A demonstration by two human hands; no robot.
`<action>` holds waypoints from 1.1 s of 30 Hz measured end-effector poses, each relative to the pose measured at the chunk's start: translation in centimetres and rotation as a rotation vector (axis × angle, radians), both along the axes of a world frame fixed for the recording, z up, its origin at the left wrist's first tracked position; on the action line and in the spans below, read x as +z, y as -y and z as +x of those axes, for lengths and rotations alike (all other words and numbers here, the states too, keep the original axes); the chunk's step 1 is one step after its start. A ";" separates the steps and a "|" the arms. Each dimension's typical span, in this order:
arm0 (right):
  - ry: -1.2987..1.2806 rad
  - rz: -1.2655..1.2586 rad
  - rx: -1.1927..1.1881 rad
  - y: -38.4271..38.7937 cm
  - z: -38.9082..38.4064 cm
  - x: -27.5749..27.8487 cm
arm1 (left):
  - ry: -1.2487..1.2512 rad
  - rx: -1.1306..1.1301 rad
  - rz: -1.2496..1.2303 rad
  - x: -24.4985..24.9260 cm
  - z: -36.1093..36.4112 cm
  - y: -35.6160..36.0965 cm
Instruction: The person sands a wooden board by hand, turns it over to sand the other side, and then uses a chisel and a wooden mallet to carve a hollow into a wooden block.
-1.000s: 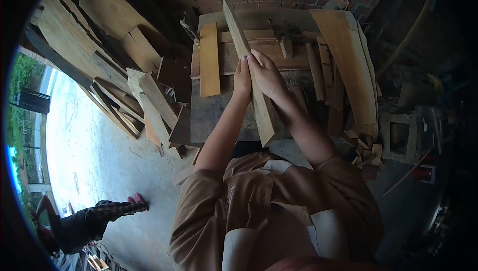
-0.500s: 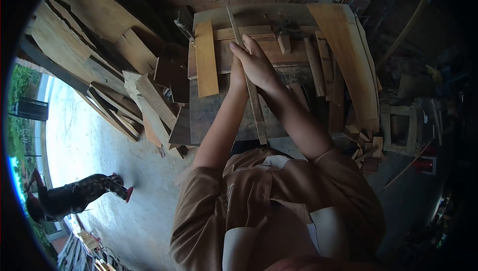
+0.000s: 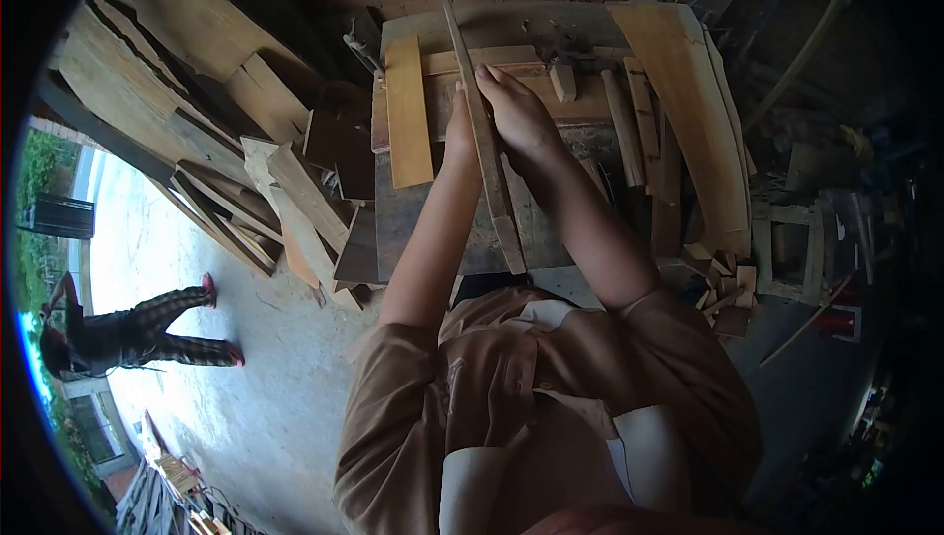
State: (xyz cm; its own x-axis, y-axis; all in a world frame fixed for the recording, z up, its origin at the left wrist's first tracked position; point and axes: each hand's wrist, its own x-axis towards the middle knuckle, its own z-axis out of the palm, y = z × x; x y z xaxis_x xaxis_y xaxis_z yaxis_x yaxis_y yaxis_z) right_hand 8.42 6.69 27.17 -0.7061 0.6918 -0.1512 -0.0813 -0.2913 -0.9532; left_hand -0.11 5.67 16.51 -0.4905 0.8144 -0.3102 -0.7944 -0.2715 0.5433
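Observation:
A long, narrow wooden board [image 3: 482, 137] stands on edge between my hands, over the workbench [image 3: 423, 230]. My left hand [image 3: 461, 127] is against its left face; the thumb shows and the other fingers are mostly hidden. On the opposite face my right hand [image 3: 521, 120] grips it, thumb up near the top edge. Left of my hands lies a flat yellowish board [image 3: 408, 112]. To their right are a small wood block [image 3: 562, 84] and a rounded wooden piece [image 3: 621, 129].
A wide plank [image 3: 678, 92] lies along the bench's right side. Large wood slabs [image 3: 187, 53] lean at the left. Offcuts [image 3: 733, 294] are piled on the floor at right. Another person [image 3: 138, 338] is on the floor at far left, near the bright opening.
The board has turned slightly so more of its side shows, and my right hand has shifted right with its fingers no longer crossing over it. The other person has stepped with legs apart.

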 end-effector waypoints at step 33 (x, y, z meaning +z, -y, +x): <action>-0.009 0.110 0.002 2.1 2.0 -8.2 | -0.123 0.076 -0.323 -0.7 2.7 3.5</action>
State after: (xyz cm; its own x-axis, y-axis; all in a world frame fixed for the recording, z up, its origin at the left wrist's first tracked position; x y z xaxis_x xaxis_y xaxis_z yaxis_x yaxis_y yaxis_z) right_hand 10.41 4.62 18.92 -0.7088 0.7021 -0.0680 -0.0898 -0.1853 -0.9786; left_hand 2.62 2.19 15.82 -0.5960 0.6436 -0.4802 -0.7014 -0.1262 0.7015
